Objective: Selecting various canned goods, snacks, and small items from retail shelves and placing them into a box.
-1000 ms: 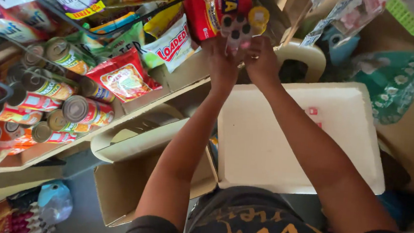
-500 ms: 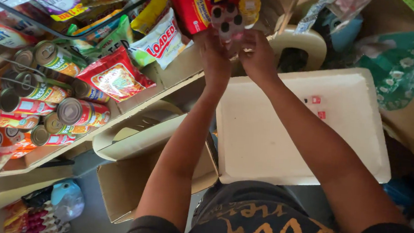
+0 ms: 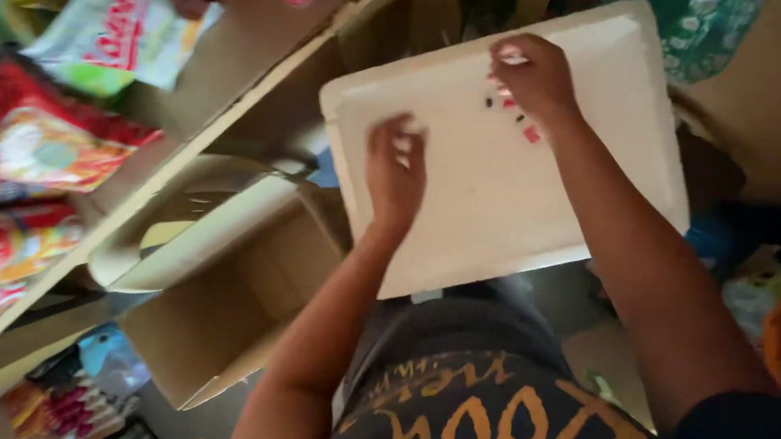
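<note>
A white foam tray (image 3: pixel 503 220) lies over my lap, tilted in the view. My left hand (image 3: pixel 396 168) rests on the tray's left half with its fingers curled under; blur hides whether it holds anything. My right hand (image 3: pixel 537 77) is at the tray's upper middle, fingertips pinched on a small pale pink piece (image 3: pixel 510 57). Beside that hand, a few tiny red and dark pieces (image 3: pixel 520 120) lie loose on the tray.
An open cardboard box (image 3: pixel 232 309) stands at my left, below a slanted wooden shelf edge (image 3: pixel 219 129). Red and white snack packets (image 3: pixel 35 137) hang at the far left. Bags and green cloth (image 3: pixel 708 31) crowd the right side.
Both hands have come down from the hanging packets at the shelf onto the white tray. The small card they held up is gone from view, and the camera has tipped downward.
</note>
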